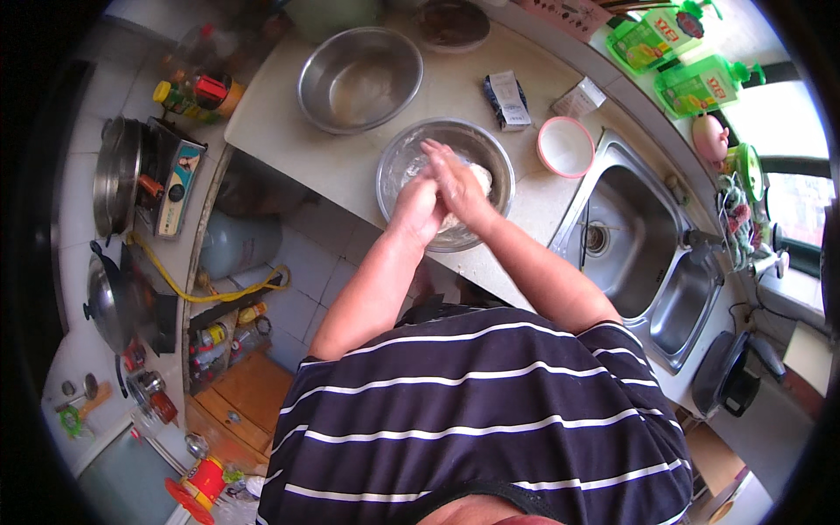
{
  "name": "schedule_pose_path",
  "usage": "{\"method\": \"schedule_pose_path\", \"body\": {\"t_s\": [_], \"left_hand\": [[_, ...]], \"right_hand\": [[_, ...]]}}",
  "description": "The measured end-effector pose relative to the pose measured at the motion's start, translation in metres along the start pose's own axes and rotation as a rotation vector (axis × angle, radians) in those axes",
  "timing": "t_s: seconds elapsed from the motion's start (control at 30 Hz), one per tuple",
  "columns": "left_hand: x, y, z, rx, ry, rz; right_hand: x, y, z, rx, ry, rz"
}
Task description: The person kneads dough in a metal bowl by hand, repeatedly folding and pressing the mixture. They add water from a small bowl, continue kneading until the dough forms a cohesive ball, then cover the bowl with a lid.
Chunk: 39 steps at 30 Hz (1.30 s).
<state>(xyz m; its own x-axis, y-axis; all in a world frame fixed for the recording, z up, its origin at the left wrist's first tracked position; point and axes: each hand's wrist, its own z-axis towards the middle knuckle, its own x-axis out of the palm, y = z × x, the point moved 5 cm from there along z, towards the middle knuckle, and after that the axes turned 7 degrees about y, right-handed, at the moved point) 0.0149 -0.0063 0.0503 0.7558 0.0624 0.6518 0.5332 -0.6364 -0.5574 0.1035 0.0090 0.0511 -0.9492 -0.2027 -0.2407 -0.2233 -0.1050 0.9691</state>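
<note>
Over a metal mixing bowl (500,210), my left hand (419,205) and my right hand (459,187) are pressed palm to palm. White floury residue marks the fingers of my right hand. Pale dough (482,177) lies in the bowl, partly covered by my hands, and more of it shows below my right wrist. Smears of flour or dough coat the bowl's inner wall. Whether anything is between the palms is hidden.
A larger metal basin (359,82) stands behind the bowl, on the left. To the right are a pink-rimmed white bowl (566,147), a small packet (507,100), a carton (579,97) and a double sink (633,230). The counter's front edge (341,200) runs diagonally before me.
</note>
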Motion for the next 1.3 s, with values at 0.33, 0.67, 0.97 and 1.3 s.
{"method": "schedule_pose_path", "body": {"t_s": [0.33,0.67,0.97,1.3], "left_hand": [[-0.001,-0.005,0.002,0.016,0.116,0.668],[-0.046,-0.072,-0.035,1.009,-0.41,1.648],[-0.102,-0.054,0.009,0.622,-0.451,1.454],[-0.104,-0.04,0.012,0.771,-0.566,1.118]], "right_hand": [[-0.004,0.034,-0.014,-0.157,0.073,-0.229],[-0.053,-0.016,0.01,0.14,0.147,-0.607],[0.061,-0.02,0.034,-0.03,0.628,-0.399],[0.01,0.001,0.006,-0.103,0.81,-1.117]]}}
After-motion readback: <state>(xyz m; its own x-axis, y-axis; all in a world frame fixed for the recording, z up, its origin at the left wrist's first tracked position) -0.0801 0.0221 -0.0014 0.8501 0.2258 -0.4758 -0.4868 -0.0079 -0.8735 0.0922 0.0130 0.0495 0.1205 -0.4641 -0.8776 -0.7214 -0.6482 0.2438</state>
